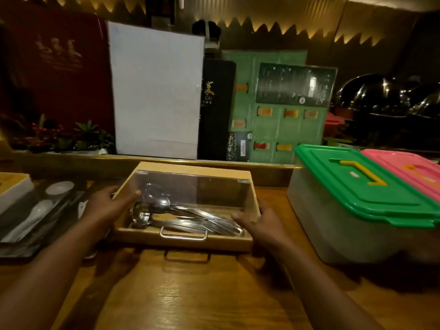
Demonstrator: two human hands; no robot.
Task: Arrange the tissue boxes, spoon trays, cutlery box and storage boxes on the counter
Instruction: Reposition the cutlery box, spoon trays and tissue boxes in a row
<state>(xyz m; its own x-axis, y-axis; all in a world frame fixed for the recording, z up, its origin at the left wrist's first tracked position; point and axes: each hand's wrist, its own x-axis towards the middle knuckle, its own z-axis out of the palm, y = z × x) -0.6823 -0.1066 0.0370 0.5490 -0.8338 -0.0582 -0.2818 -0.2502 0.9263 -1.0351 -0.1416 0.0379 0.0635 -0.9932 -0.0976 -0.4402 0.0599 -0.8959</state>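
Observation:
A wooden cutlery box (190, 169) with a clear lid and a metal front handle sits mid-counter, holding several steel ladles and spoons. My left hand (108, 204) grips its left side, thumb on the lid. My right hand (258, 222) grips its right side near the front corner. To the right stand a storage box with a green lid (357, 194) and, behind it, one with a pink lid (409, 167). At the left lies a dark spoon tray (35, 217) with white spoons and a small dish. A pale tissue box (14, 186) shows at the far left edge.
The wooden counter (202, 294) stretches toward me. Behind the raised ledge stand a white board (154, 91), a black menu (216, 108) and a green card holder (281, 129). Small plants (71, 136) sit back left; shiny domed covers (392, 96) back right.

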